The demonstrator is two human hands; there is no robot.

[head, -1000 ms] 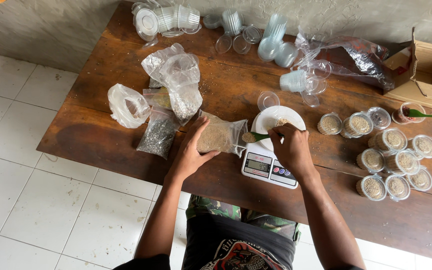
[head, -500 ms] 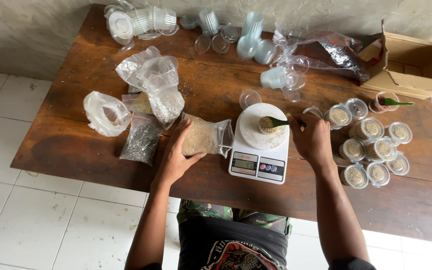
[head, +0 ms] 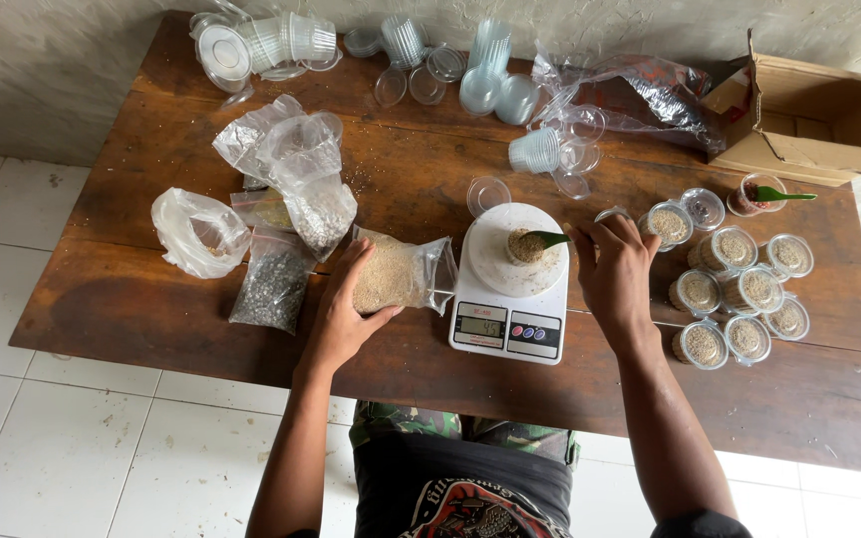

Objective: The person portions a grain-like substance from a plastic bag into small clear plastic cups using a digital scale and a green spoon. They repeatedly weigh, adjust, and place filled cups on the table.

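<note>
Grain fills the clear plastic bag under our left hand, which lies flat on it with fingers spread, pressing rather than clasping. Just right of the bag stands the white kitchen scale; on its round pan sits a small clear cup of the same tan grain with a green spoon in it. Our right hand rests beside the scale, fingers curled at a lid; we cannot tell whether it actually grips it. Further right we count nine filled, lidded cups clustered close together, and one open cup of reddish stuff holding a second green spoon. Left of the bag lie a dark-seed bag, a crumpled pale bag and a loose heap of clear bags. Stacks of empty cups and lids line the far edge near a cardboard box. Everything sits on a worn brown wooden table against a rough grey wall, over white floor tiles.
</note>
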